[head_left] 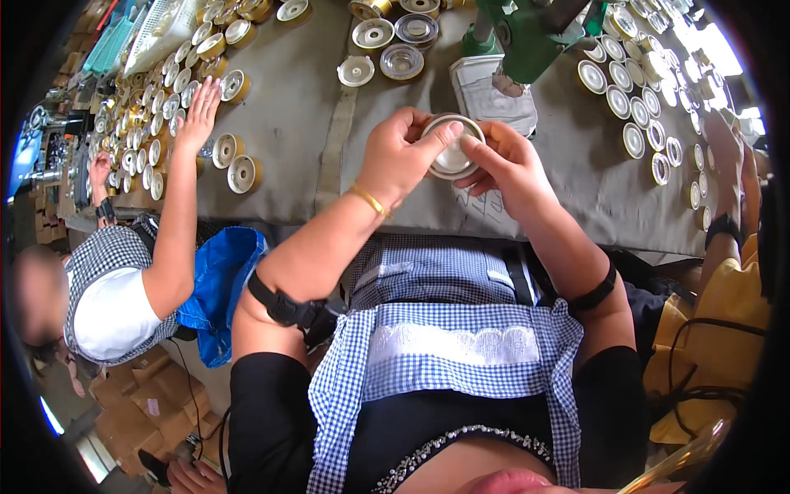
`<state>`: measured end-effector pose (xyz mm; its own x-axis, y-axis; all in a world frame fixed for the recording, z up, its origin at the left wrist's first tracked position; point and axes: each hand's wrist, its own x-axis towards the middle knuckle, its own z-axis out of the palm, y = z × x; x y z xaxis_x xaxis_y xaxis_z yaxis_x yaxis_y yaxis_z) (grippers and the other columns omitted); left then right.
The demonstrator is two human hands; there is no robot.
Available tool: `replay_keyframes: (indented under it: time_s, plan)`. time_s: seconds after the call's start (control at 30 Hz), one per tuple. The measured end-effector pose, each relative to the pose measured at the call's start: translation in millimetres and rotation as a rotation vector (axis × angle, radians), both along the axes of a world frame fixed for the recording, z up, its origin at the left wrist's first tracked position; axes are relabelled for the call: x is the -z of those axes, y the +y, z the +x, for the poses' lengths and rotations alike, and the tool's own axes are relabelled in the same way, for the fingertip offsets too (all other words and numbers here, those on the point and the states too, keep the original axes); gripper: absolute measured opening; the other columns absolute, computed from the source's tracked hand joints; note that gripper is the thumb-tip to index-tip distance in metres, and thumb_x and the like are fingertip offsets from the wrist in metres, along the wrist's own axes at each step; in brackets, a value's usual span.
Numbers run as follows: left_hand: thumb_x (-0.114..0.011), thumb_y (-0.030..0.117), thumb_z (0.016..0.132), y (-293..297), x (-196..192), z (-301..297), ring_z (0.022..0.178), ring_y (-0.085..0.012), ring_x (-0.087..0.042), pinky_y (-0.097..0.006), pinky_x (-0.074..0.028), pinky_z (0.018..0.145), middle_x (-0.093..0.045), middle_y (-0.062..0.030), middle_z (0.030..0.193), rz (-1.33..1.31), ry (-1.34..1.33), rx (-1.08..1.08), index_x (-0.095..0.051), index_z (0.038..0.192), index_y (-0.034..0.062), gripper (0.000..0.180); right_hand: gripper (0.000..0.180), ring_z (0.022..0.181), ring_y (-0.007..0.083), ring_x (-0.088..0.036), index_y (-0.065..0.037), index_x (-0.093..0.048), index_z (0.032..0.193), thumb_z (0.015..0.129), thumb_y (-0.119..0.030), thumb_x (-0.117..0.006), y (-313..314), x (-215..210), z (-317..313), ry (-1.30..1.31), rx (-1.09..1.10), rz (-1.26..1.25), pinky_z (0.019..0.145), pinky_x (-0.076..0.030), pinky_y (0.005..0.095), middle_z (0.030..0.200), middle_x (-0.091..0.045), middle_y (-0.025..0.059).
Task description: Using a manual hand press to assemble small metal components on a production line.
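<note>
Person seated at the bench in a blue-white checked apron (444,329), black strap on each forearm. Both hands up over the near edge of the grey cloth-covered table (568,177). Left hand (401,156), gold bracelet at the wrist, is curled around a round silver metal lid (453,148), thumb across its top rim. Right hand (508,165) pinches the same lid from the other side, fingertips on its face. Lid is held just above the table, between the two hands.

Just beyond: white folded cloth (485,95) under the base of a green press machine (522,33). Clear round glass dishes (403,59) and a white disc left of it. Rows of finished round lids (638,107) on the right side. Left, a co-worker's hand (200,111) lies flat among gold-rimmed lids (148,123). Blue bag (220,284) hangs below the table edge.
</note>
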<state>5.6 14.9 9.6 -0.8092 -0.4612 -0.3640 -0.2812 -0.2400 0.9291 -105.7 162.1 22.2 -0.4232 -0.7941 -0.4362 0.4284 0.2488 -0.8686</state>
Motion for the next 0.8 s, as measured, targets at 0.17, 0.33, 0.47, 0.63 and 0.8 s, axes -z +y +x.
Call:
replay_keyframes:
  time_s: [0.17,0.33,0.47,0.63,0.8]
  plan:
    - [-0.067,0.023,0.090,-13.3,5.6,-3.9,0.085,-0.0070,-0.060,-0.022,-0.048,0.074,-0.066,-0.0039,0.099,-0.129,-0.065,0.348,-0.057,0.116,-0.0006,0.036,0.037,0.086,0.0104,-0.063,0.002,-0.052,0.115,0.091,-0.023,-0.065,17.2,26.2,-12.4,0.161,-0.010,0.011,0.069,-0.054,0.0244,0.099,-0.064,0.0068]
    - [-0.069,0.016,0.088,-12.7,6.1,-9.0,0.089,-0.0072,-0.061,-0.024,-0.050,0.077,-0.066,-0.0022,0.097,0.071,0.069,0.424,-0.059,0.111,0.0000,0.030,0.038,0.098,0.0167,-0.062,0.004,-0.052,0.113,0.088,-0.019,-0.069,21.9,31.3,-18.6,0.309,-0.021,-0.120,0.085,-0.051,0.0308,0.105,-0.064,0.0098]
    - [-0.073,0.019,0.082,-11.1,25.0,-26.2,0.085,-0.0146,-0.066,-0.029,-0.052,0.075,-0.068,-0.0075,0.094,-0.324,0.032,0.406,-0.060,0.106,0.0030,0.031,0.039,0.101,0.0142,-0.059,0.001,-0.049,0.120,0.087,-0.010,-0.067,18.4,45.5,-31.2,0.567,-0.064,-0.006,0.087,-0.048,0.0297,0.105,-0.062,0.0098]
    - [-0.070,0.016,0.085,-14.5,44.0,-34.7,0.089,-0.0152,-0.065,-0.029,-0.055,0.074,-0.066,-0.0060,0.101,-0.228,-0.072,0.401,-0.056,0.114,0.0014,0.035,0.041,0.091,0.0188,-0.064,0.000,-0.059,0.111,0.080,-0.022,-0.076,22.7,65.5,-39.9,0.616,-0.020,0.091,0.080,-0.051,0.0328,0.101,-0.066,0.0126]
    - [-0.067,0.022,0.090,3.4,42.9,-25.4,0.082,-0.0118,-0.063,-0.026,-0.054,0.066,-0.065,-0.0049,0.099,-0.025,-0.024,0.207,-0.059,0.113,0.0010,0.032,0.047,0.096,0.0136,-0.060,0.002,-0.053,0.121,0.085,-0.021,-0.073,29.7,65.9,-28.2,0.164,0.028,-0.037,0.082,-0.051,0.0296,0.106,-0.064,0.0081]
